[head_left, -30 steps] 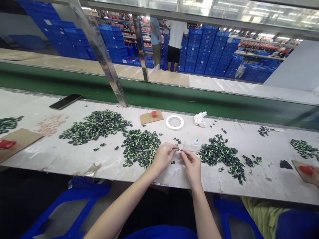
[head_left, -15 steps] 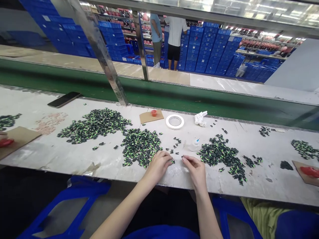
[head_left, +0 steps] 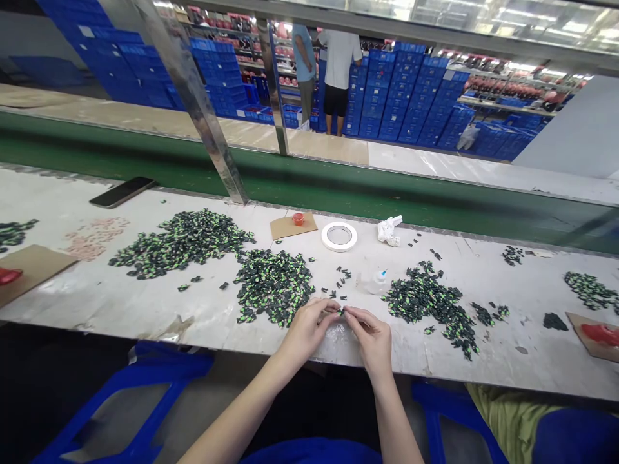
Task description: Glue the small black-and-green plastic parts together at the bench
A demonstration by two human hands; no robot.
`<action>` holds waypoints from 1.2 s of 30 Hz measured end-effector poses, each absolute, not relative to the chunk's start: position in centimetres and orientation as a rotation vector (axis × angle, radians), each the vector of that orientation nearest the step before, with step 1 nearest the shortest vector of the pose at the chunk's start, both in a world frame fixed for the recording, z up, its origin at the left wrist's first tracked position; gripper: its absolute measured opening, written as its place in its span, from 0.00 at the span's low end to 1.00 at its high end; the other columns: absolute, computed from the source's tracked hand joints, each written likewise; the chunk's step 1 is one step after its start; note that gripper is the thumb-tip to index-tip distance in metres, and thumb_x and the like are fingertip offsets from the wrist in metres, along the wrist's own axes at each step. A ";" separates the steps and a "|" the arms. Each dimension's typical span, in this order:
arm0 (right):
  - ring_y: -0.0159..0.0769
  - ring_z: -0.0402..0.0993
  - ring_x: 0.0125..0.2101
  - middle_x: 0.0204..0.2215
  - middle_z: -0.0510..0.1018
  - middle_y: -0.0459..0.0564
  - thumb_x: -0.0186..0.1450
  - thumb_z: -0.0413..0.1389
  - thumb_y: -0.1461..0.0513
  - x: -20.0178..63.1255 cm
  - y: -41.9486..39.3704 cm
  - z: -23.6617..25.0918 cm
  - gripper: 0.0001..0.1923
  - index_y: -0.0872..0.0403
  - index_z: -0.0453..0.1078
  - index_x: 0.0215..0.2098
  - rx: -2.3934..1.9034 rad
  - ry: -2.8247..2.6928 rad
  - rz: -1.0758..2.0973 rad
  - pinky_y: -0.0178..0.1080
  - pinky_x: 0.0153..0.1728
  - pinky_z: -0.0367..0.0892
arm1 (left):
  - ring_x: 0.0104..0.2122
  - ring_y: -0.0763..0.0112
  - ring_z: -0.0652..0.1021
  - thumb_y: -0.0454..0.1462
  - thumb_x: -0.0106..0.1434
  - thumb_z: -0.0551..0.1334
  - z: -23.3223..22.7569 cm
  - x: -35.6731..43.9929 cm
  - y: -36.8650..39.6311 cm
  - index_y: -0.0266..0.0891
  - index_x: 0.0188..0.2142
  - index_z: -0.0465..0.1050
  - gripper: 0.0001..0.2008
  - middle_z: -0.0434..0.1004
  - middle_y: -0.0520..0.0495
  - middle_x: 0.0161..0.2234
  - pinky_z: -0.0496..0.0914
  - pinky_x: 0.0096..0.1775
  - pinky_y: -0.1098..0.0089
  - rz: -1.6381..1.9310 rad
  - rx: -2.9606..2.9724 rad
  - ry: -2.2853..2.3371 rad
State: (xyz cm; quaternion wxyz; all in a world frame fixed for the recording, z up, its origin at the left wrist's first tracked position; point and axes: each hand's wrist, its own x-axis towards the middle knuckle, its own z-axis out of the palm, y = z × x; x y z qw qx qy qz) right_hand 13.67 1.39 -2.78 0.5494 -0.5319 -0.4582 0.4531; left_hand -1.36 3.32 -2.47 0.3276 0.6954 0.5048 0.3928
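Between my hands is a small black-and-green part (head_left: 340, 312), pinched by the fingertips of my left hand (head_left: 309, 323). My right hand (head_left: 371, 332) is closed too, its thumb and forefinger meeting that part from the right; any separate piece in them is hidden. Just beyond my fingers lie several loose black pieces (head_left: 344, 276). A heap of black-and-green parts (head_left: 275, 283) sits to the left of my left hand, and another heap (head_left: 430, 299) spreads to the right of my right hand.
Behind the loose pieces are a white tape roll (head_left: 339, 237), crumpled tissue (head_left: 389, 230), a clear bottle with a blue tip (head_left: 373, 280) and a red cup (head_left: 298, 219) on cardboard. A phone (head_left: 122, 192) lies far left. A metal post (head_left: 203, 116) rises at the back edge.
My right hand has moved left, bringing its fingertips against the part in my left hand. A co-worker's fingers at the far left edge have gone out of view.
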 end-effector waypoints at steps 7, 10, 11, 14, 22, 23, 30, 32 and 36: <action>0.43 0.80 0.34 0.31 0.84 0.51 0.54 0.64 0.58 13.7 1.2 -2.5 0.07 0.51 0.81 0.30 -1.246 -1.094 1.102 0.44 0.39 0.76 | 0.38 0.65 0.79 0.32 0.61 0.60 -1.5 -1.6 2.9 0.40 0.36 0.78 0.08 0.82 0.47 0.35 0.74 0.41 0.67 1.033 1.823 1.258; 0.41 0.80 0.34 0.31 0.83 0.50 0.56 0.63 0.60 13.8 1.1 -2.3 0.05 0.50 0.80 0.30 -1.175 -1.157 1.059 0.42 0.38 0.75 | 0.38 0.66 0.79 0.32 0.61 0.60 -1.0 -1.7 2.7 0.41 0.37 0.78 0.08 0.82 0.47 0.35 0.73 0.42 0.67 1.041 1.783 1.220; 0.40 0.79 0.33 0.30 0.83 0.50 0.56 0.62 0.60 13.8 1.1 -2.2 0.04 0.50 0.80 0.30 -1.153 -1.174 1.039 0.42 0.37 0.75 | 0.38 0.66 0.79 0.32 0.61 0.60 -0.9 -1.7 2.6 0.41 0.37 0.79 0.08 0.82 0.47 0.35 0.73 0.41 0.67 1.050 1.772 1.205; 0.39 0.78 0.31 0.28 0.82 0.50 0.57 0.62 0.61 13.8 0.9 -2.0 0.04 0.50 0.80 0.30 -1.097 -1.215 0.960 0.40 0.34 0.75 | 0.38 0.65 0.79 0.33 0.60 0.61 -0.4 -1.6 2.3 0.40 0.37 0.79 0.08 0.82 0.46 0.35 0.73 0.39 0.68 1.082 1.734 1.184; 0.36 0.77 0.29 0.28 0.81 0.49 0.58 0.61 0.62 14.0 0.2 -1.7 0.11 0.52 0.78 0.40 -1.141 -1.328 0.813 0.40 0.35 0.75 | 0.37 0.65 0.79 0.34 0.58 0.63 0.8 -0.9 1.3 0.39 0.34 0.80 0.06 0.82 0.45 0.33 0.73 0.41 0.66 1.138 1.580 1.228; 0.36 0.77 0.29 0.28 0.81 0.48 0.58 0.61 0.62 14.1 0.2 -1.7 0.13 0.52 0.77 0.42 -1.145 -1.335 0.809 0.41 0.37 0.75 | 0.36 0.65 0.79 0.34 0.58 0.63 0.9 -0.8 1.2 0.39 0.33 0.80 0.06 0.82 0.45 0.32 0.73 0.41 0.66 1.139 1.572 1.227; 0.34 0.77 0.30 0.27 0.79 0.46 0.58 0.61 0.63 14.6 0.1 -1.2 0.20 0.52 0.73 0.50 -1.156 -1.439 0.840 0.42 0.42 0.75 | 0.35 0.64 0.78 0.34 0.57 0.64 1.0 -0.9 1.2 0.40 0.31 0.80 0.04 0.82 0.46 0.30 0.72 0.40 0.65 1.133 1.673 1.195; 0.34 0.76 0.30 0.26 0.78 0.45 0.57 0.61 0.63 14.6 0.2 -1.3 0.20 0.52 0.73 0.49 -1.166 -1.418 0.859 0.41 0.41 0.74 | 0.35 0.64 0.78 0.34 0.58 0.63 1.0 -0.9 1.1 0.40 0.32 0.79 0.05 0.82 0.46 0.31 0.72 0.39 0.65 1.134 1.719 1.193; 0.33 0.76 0.30 0.25 0.77 0.45 0.57 0.62 0.62 14.5 0.1 -1.6 0.18 0.52 0.73 0.46 -1.165 -1.278 0.956 0.39 0.40 0.75 | 0.36 0.64 0.78 0.34 0.61 0.61 1.2 -0.9 1.1 0.40 0.36 0.78 0.06 0.82 0.45 0.33 0.73 0.39 0.65 1.121 1.809 1.176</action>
